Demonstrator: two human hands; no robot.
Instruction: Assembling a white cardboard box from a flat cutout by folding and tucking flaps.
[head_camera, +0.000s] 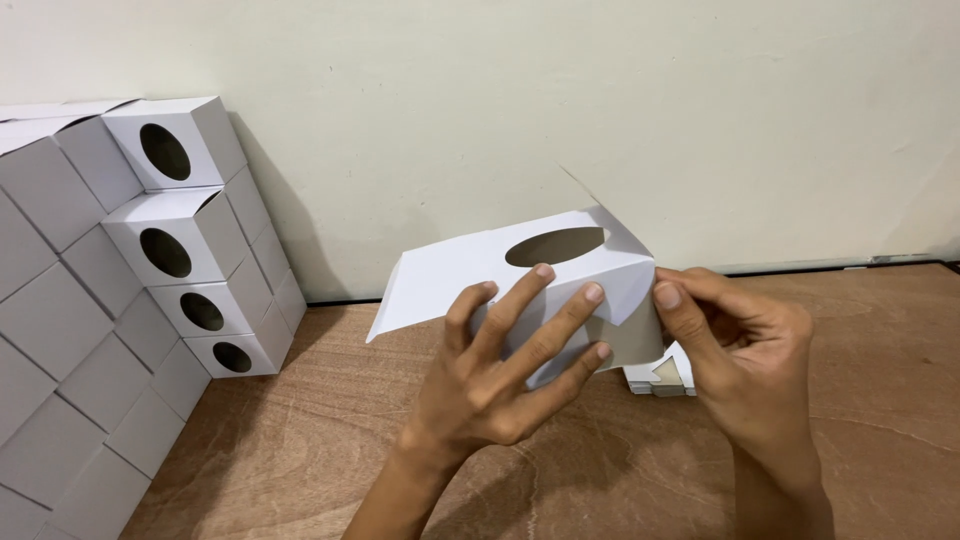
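Observation:
I hold a white cardboard box (470, 265) with an oval hole in its top above a brown wooden surface (880, 400). It is partly folded, with one flap sticking out to the left. My left hand (500, 370) presses its spread fingers against the box's near face. My right hand (735, 345) pinches the box's right end with thumb and fingers. Behind my right hand, a small pile of flat white card pieces (668, 376) lies on the surface, mostly hidden.
A stack of several finished white boxes (185, 235) with oval holes stands against the pale wall (480, 110) at the left. More grey-white boxes (60, 340) are piled in front of them down to the lower left corner.

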